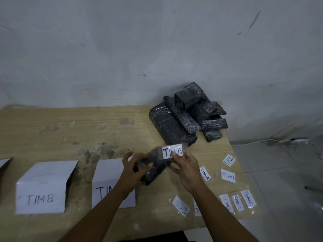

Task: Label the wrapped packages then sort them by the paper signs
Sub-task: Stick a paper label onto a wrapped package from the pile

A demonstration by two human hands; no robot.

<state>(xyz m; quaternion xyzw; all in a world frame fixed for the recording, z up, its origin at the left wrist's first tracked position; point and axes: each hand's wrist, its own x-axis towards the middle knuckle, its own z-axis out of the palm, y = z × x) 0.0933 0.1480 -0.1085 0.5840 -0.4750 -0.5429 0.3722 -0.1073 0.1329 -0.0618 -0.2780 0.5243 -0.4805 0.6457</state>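
Observation:
My left hand (pixel 135 167) grips a small black wrapped package (pixel 153 169) above the table. My right hand (pixel 186 167) pinches a white "TIM A" label (pixel 173 151) on clear tape, held at the package's upper end. A pile of black wrapped packages (pixel 187 116) lies at the back right of the table. Folded paper signs stand at the front: "TIM B" (pixel 42 189) and another sign (pixel 108 182) partly hidden behind my left forearm. Several loose labels on tape lie at the right, among them "TIM A" (pixel 204 173), "TIM B" (pixel 228 175) and "TIM C" (pixel 248 198).
The wooden table (pixel 78 130) butts against a grey wall. Its right edge runs close to the labels; beyond it is tiled floor with a white cable (pixel 262 141). A corner of a third paper sign (pixel 4 162) shows at the far left.

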